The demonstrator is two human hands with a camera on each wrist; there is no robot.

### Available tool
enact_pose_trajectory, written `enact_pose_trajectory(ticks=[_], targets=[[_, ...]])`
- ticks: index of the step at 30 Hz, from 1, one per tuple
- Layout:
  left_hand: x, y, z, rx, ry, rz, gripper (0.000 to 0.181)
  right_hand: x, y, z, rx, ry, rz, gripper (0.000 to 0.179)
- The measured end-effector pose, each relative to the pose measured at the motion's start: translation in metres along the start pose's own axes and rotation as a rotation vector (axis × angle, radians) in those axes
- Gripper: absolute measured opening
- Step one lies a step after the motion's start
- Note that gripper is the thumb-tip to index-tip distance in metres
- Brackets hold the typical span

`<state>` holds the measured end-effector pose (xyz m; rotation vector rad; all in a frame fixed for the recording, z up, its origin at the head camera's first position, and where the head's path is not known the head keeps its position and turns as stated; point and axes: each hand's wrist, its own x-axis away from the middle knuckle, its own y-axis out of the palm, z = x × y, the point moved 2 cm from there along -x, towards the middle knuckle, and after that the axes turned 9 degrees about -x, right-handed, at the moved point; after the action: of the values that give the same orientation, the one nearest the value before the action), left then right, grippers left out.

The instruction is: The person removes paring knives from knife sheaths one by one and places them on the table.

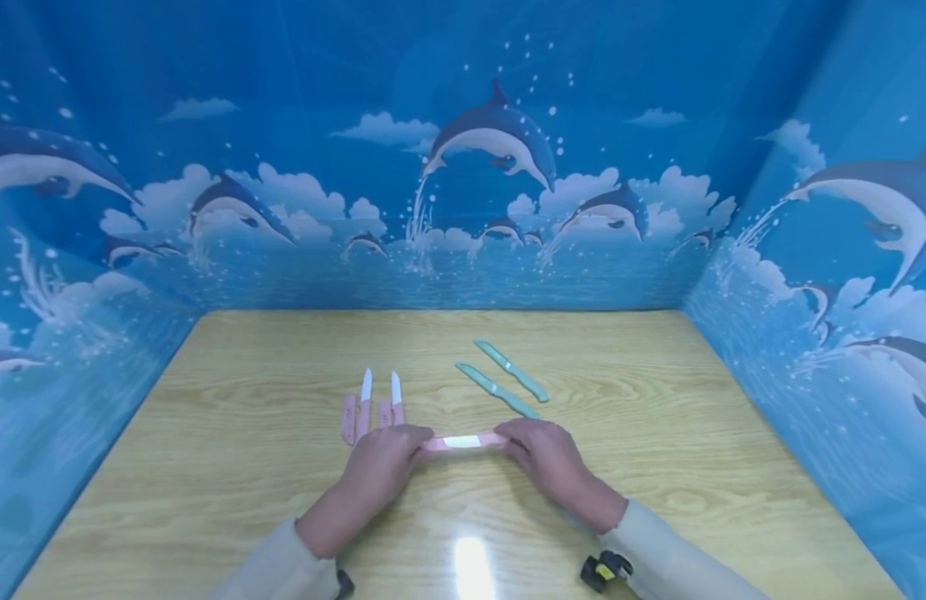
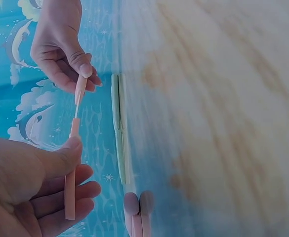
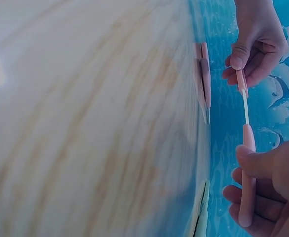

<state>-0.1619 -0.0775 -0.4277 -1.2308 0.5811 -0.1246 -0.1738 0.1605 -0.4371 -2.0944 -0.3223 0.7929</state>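
Note:
Between my two hands is a pink knife [image 1: 463, 442], held level above the near part of the table. My right hand [image 1: 543, 461] grips its rounded pink handle [image 3: 249, 182], thumb along the top and fingers curled beneath. My left hand [image 1: 385, 467] pinches the pink sheath [image 2: 70, 192] between thumb and fingers. A short stretch of white blade [image 3: 246, 108] shows between handle and sheath; the tip is hidden inside the sheath. Just beyond my left hand lie two pink knives [image 1: 365, 400] with bare white blades, each with a pink sheath [image 1: 348, 419] beside it.
Two mint-green knives [image 1: 498, 389] lie slanted and side by side beyond my right hand. The wood-grain table [image 1: 658, 400] is enclosed by blue dolphin-print cloth [image 1: 320, 267] at the back and sides. A bright light reflection shows on the near tabletop.

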Motion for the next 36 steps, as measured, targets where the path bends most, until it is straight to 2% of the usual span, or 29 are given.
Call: enact_pose_trajectory(ticks=[6, 17, 30, 36], targets=[[-0.0012, 0.0006, -0.0003, -0.041, 0.002, -0.013, 0.017, 0.0004, -0.0009, -0.0002, 0.015, 0.021, -0.009, 0.023], [0.0002, 0.0008, -0.0022, -0.040, -0.019, -0.039, 0.017, 0.0003, -0.0024, -0.0010, 0.017, 0.047, -0.007, 0.024], [0.0013, -0.0019, -0.0045, -0.061, -0.017, -0.039, 0.018, 0.0019, -0.0038, 0.0013, 0.025, 0.058, -0.005, 0.024], [0.0015, -0.0044, -0.0068, -0.072, -0.056, -0.047, 0.018, 0.0034, -0.0051, 0.0048, 0.024, 0.066, 0.021, 0.025]])
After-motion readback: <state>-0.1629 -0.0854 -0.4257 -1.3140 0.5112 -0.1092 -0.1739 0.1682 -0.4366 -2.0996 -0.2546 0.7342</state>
